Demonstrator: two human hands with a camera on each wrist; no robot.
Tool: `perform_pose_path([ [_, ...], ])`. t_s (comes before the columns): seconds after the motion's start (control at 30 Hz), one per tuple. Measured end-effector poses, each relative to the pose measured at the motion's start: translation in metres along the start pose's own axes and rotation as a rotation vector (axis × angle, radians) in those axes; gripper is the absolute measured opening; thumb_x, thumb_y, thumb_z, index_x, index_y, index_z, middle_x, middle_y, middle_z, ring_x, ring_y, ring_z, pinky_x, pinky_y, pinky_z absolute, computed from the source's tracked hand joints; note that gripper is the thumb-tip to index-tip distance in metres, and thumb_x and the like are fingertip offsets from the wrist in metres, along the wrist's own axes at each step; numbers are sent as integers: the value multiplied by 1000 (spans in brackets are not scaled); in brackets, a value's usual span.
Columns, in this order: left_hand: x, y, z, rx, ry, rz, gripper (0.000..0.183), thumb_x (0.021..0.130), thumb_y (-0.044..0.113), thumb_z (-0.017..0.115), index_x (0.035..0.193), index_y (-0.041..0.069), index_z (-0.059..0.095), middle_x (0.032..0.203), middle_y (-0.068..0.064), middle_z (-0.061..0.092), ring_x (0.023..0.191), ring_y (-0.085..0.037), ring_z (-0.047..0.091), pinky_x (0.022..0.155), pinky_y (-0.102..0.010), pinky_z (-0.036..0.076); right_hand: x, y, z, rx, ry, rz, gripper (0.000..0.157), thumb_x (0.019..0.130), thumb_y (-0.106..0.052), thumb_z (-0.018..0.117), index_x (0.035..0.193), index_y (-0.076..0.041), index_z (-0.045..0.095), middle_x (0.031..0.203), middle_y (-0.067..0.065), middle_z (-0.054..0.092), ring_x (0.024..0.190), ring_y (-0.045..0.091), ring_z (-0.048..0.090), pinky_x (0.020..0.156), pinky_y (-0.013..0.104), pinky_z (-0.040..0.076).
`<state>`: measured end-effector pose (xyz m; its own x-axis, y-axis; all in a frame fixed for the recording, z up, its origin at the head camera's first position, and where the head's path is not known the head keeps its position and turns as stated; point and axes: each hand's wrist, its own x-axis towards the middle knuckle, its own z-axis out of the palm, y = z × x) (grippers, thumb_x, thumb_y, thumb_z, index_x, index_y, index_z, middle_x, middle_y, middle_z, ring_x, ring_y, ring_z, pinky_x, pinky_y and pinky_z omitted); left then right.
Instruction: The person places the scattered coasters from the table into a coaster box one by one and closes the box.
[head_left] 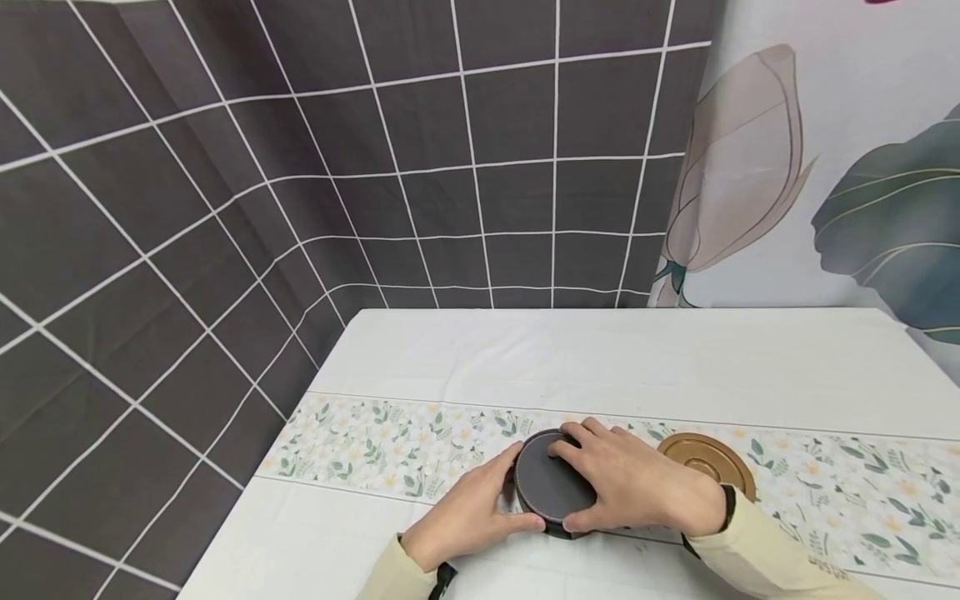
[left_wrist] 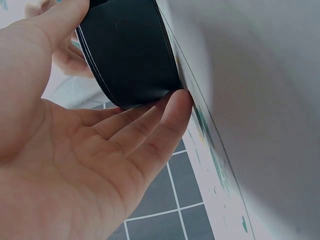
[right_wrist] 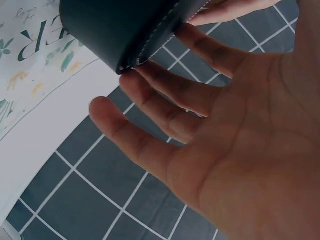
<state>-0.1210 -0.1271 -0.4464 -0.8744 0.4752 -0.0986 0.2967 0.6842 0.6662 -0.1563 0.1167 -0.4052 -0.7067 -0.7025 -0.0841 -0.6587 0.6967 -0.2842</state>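
A round, dark grey leather-look case (head_left: 547,479) with a stitched rim sits on the white table, between both hands. My left hand (head_left: 472,510) holds it from the left, the thumb at the front and the fingers along the far side. In the left wrist view, the smooth black side wall (left_wrist: 127,50) shows, with fingertips against its lower edge. Over the right part of the top lies my right hand (head_left: 633,479), its thumb at the front rim and its fingers at the far rim. Stitching shows along the case's edge (right_wrist: 155,40) in the right wrist view. The case's inside is hidden.
Partly behind the right wrist lies a brown round disc (head_left: 701,454) with ring-shaped grooves. A floral band (head_left: 360,442) runs across the table cover. Dark grid-patterned cloth (head_left: 510,192) hangs behind and at the left, and a flower-printed curtain (head_left: 810,150) at the right.
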Motion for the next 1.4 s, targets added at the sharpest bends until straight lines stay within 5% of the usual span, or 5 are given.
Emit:
perform_pose_path([
  [0.6,0,2,0,-2,6,13,94,88,56,74,162,19,29,157,-2,47,140,-21,51,111,-44,48,-5,-2,-3,18,-37,82,87,74,-65,82,140,-13,60,154,18,47,137,43,48,98,63,50],
  [1.4,0,-2,-1,-3,-10,24,95,89,59,72,163,24,24,160,1,43,139,-21,51,110,-45,49,-2,-3,-4,-14,-53,94,88,74,-67,80,141,-14,61,155,14,47,132,36,53,98,61,51],
])
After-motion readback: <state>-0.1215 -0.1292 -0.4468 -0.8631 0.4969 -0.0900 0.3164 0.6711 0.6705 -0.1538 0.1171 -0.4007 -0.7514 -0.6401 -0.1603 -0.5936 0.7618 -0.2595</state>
